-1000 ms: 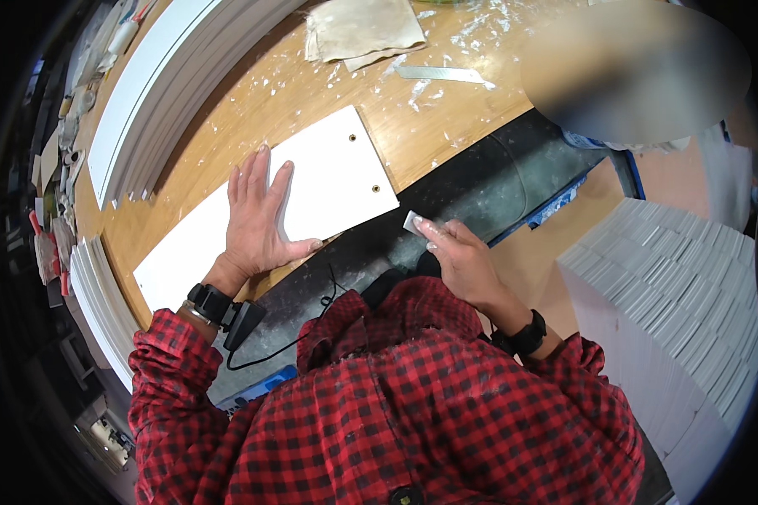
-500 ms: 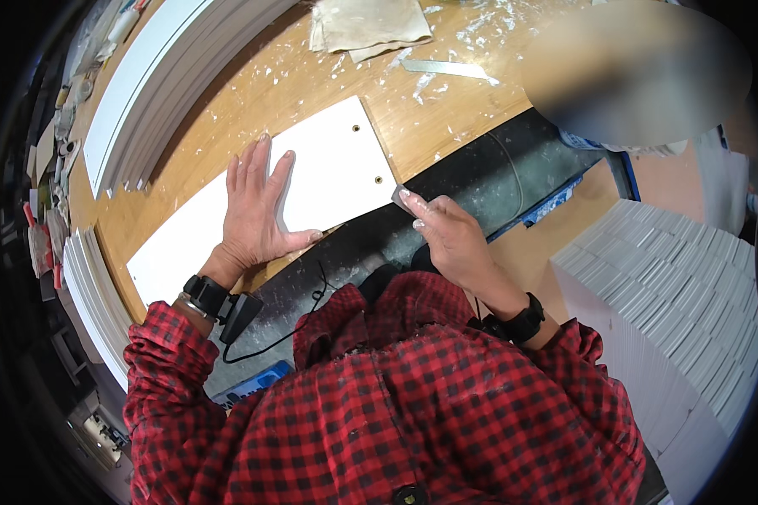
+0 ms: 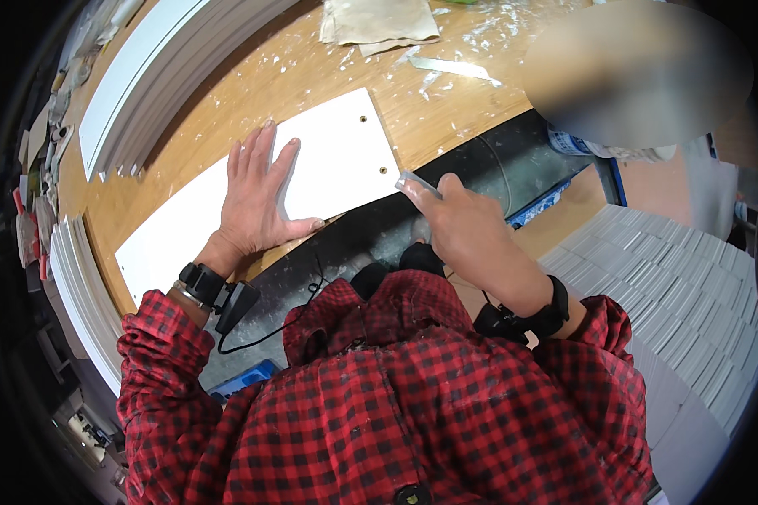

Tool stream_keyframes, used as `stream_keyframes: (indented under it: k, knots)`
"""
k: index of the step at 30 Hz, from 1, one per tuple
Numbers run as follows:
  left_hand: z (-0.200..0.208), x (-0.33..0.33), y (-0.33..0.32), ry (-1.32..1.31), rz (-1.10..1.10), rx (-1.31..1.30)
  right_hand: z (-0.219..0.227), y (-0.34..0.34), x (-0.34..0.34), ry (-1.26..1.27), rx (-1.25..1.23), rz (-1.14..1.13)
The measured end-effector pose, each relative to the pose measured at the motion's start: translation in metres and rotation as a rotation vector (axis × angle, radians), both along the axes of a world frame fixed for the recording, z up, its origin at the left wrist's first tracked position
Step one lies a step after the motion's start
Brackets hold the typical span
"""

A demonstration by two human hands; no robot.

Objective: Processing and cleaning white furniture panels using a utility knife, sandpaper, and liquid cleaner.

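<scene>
A long white board (image 3: 328,168) lies on the wooden bench, with two small brass-rimmed holes near its right end. My left hand (image 3: 257,189) rests flat on it, fingers spread and thumb along the near edge. At the board's near right corner, my right hand (image 3: 463,219) pinches a small grey flat piece (image 3: 419,179) that looks like folded sandpaper. The index finger lies along this piece, and its far end is close to the corner; whether it touches cannot be made out.
Beige folded sheets (image 3: 379,23) and a thin metal strip (image 3: 452,67) lie on the paint-spotted bench (image 3: 472,109). Stacked white boards (image 3: 156,84) stand at the far left, more (image 3: 80,295) at the left edge. Many white panels (image 3: 674,295) are piled right. A blurred round shape covers the upper right.
My right hand has turned, and the grey piece now points up and left at the corner. My left hand stays flat on the board. The view has shifted slightly.
</scene>
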State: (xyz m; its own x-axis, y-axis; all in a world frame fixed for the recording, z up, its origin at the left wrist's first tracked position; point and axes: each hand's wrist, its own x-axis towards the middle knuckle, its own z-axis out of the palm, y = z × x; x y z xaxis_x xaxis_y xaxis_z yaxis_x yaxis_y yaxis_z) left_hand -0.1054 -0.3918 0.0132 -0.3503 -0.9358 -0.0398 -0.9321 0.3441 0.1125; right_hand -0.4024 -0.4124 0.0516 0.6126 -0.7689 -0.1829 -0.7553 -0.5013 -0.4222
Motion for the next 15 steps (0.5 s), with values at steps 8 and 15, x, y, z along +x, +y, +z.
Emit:
stream_keyframes:
  k: [8,15]
  knots:
    - [0.001,-0.002,-0.002,-0.005,-0.006,-0.014,-0.011,0.025,-0.021,0.113,0.194,0.016]
    - [-0.003,-0.002,-0.001,-0.005,-0.002,-0.019,-0.025,-0.036,-0.001,-0.322,0.037,-0.022]
